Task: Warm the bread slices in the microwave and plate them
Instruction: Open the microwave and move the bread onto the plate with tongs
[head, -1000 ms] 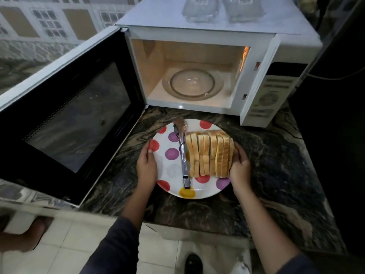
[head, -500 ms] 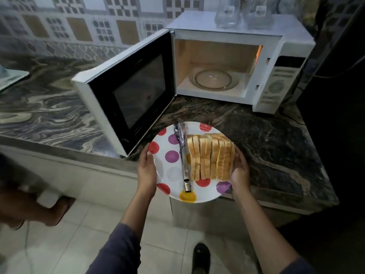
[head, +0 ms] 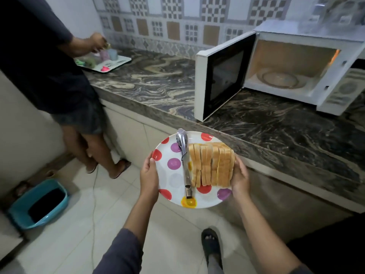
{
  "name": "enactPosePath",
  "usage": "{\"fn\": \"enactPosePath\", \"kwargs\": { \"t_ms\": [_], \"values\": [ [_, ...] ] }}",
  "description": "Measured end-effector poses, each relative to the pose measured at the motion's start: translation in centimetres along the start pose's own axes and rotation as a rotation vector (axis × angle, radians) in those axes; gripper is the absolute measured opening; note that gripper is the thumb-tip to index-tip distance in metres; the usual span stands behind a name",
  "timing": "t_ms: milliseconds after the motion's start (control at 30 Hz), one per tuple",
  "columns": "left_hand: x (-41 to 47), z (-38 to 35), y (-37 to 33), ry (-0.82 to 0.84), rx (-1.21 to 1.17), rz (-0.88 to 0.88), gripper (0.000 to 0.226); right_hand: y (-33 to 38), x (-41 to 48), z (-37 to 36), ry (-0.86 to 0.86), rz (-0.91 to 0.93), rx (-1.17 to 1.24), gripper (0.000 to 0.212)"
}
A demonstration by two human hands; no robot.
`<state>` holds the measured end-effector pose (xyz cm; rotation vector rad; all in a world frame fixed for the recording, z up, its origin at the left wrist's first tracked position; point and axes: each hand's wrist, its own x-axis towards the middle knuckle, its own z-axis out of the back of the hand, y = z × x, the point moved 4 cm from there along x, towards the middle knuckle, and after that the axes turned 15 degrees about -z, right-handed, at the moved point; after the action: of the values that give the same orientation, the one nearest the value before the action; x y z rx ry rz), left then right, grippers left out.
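Observation:
A white plate with coloured dots (head: 169, 180) is held in the air over the floor, in front of the counter edge. On it stands a row of several bread slices (head: 212, 165) with metal tongs (head: 184, 161) lying to their left. My left hand (head: 149, 175) grips the plate's left rim. My right hand (head: 240, 177) grips the right rim beside the bread. The white microwave (head: 296, 62) stands on the counter at the upper right, its door (head: 221, 76) swung open, with nothing on the glass turntable (head: 280, 79) inside.
Another person (head: 43, 62) stands at the left, reaching over a tray with cups (head: 110, 62) on the marble counter (head: 158, 82). A blue bin (head: 37, 202) sits on the tiled floor at the lower left. My foot in a dark sandal (head: 211, 242) is below the plate.
The plate with bread and tongs has been lifted off the counter and carried back and left, away from the microwave. The view has swung left, bringing the other person into sight.

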<state>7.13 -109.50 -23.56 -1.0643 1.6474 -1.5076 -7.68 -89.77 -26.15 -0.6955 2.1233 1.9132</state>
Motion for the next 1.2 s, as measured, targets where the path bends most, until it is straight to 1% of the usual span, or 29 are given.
{"fn": "enactPosePath", "kwargs": {
  "t_ms": [167, 267, 400, 567, 767, 867, 967, 1067, 1200],
  "values": [
    [1.3, 6.3, -1.0, -0.116, 0.047, 0.000, 0.034, -1.1, -1.2, -6.6, 0.175, -0.010, 0.014, 0.037],
    [3.6, 8.5, -1.4, -0.157, 0.051, -0.012, 0.032, -1.0, -0.5, -10.9, 0.224, -0.012, -0.014, 0.038],
    [9.0, 10.3, -0.8, -0.231, 0.067, -0.016, 0.033, -0.2, 2.1, -16.7, 0.263, -0.005, -0.075, 0.038],
    [17.7, 9.8, 0.3, -0.281, 0.073, -0.025, 0.032, 2.2, 8.2, -23.8, 0.254, 0.019, -0.118, 0.037],
    [29.0, 6.1, -0.2, -0.286, -0.014, -0.048, 0.030, 6.5, 16.5, -30.7, 0.225, 0.035, -0.188, 0.036],
    [33.6, 3.9, -0.3, -0.266, -0.032, -0.042, 0.029, 8.8, 20.1, -33.0, 0.201, 0.056, -0.187, 0.036],
    [38.7, 1.7, 0.1, -0.197, 0.006, -0.057, 0.025, 10.1, 24.1, -34.9, 0.151, 0.080, -0.162, 0.036],
    [44.8, -0.9, 1.3, -0.111, 0.028, -0.035, 0.032, 11.4, 28.2, -36.6, 0.074, 0.046, -0.110, 0.036],
    [52.1, -5.5, 3.2, 0.021, 0.088, -0.019, 0.037, 13.0, 33.1, -37.5, -0.062, 0.051, 0.004, 0.034]
  ]
}}
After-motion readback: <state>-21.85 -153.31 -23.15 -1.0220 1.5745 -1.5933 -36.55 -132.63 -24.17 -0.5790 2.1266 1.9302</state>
